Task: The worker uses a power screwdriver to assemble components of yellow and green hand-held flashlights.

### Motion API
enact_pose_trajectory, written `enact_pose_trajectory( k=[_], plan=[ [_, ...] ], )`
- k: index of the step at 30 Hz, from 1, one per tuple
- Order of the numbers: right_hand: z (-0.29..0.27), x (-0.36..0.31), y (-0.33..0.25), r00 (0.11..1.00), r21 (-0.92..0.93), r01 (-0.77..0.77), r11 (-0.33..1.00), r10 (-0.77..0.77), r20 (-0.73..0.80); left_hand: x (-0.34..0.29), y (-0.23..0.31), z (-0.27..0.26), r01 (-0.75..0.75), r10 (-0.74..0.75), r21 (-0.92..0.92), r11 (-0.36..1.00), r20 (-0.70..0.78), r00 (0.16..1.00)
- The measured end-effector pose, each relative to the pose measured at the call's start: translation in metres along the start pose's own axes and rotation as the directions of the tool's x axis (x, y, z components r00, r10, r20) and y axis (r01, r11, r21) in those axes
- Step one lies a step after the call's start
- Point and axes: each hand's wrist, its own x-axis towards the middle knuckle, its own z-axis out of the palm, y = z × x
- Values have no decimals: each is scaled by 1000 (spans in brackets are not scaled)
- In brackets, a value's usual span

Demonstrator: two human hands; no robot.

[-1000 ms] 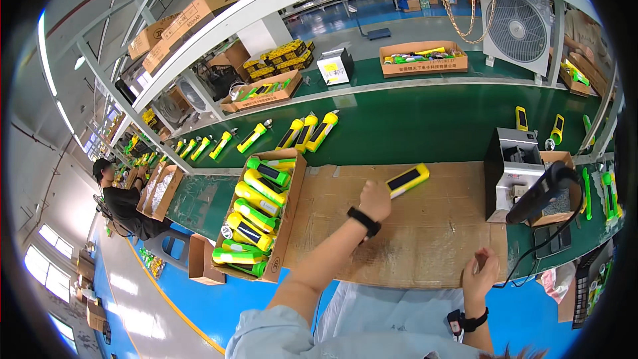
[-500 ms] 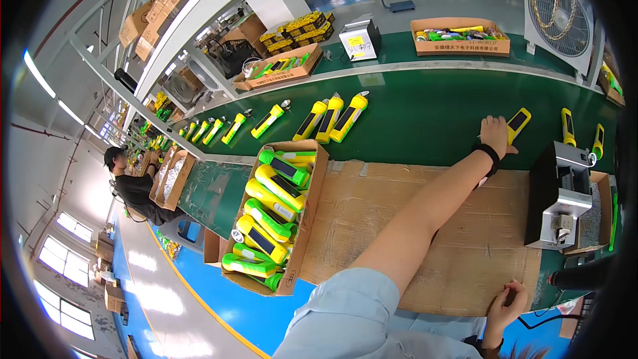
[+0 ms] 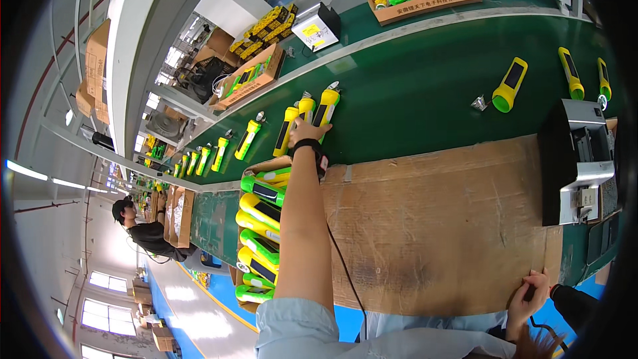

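My left hand (image 3: 307, 133) reaches out over the green bench, fingers curved round the lower part of a yellow flashlight (image 3: 325, 110) in a close group of three. Each has a dark panel, and silver heads show at the far ends of two. The hand hides part of the grip. My right hand (image 3: 528, 296) rests at the cardboard sheet's near right edge, fingers loosely curled and apart, nothing seen in it. Left of my forearm, a carton (image 3: 247, 306) holds several yellow and green flashlights (image 3: 262, 213), partly hidden by the arm.
A cardboard sheet (image 3: 432, 226) covers the near bench. A black and silver machine (image 3: 578, 166) stands right, near a dark cylindrical tool (image 3: 578, 306). Further right lie a yellow flashlight (image 3: 510, 85) and a loose silver reflector (image 3: 479, 102). A co-worker (image 3: 149, 233) sits far left.
My left hand has left the flashlight on the right and swung left to the group of three. The view has shifted. My right hand stays near the cardboard's edge.
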Motion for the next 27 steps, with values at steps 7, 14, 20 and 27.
enact_pose_trajectory(
  k=[7,14,20,27],
  plan=[
    [-1,-10,12,999,79,10,997,-6,-44,-41,17,-11,-126,127,-15,992,116,985],
    [1,-3,12,995,129,91,987,-87,-41,-150,30,-29,-320,346,-162,933,165,924],
    [-11,-16,36,980,706,-87,703,188,-67,-275,-1,-36,-448,471,-172,877,125,873],
    [-76,56,-3,895,174,27,984,53,-442,-390,-72,-9,-426,426,-86,901,-21,905]
  ],
)
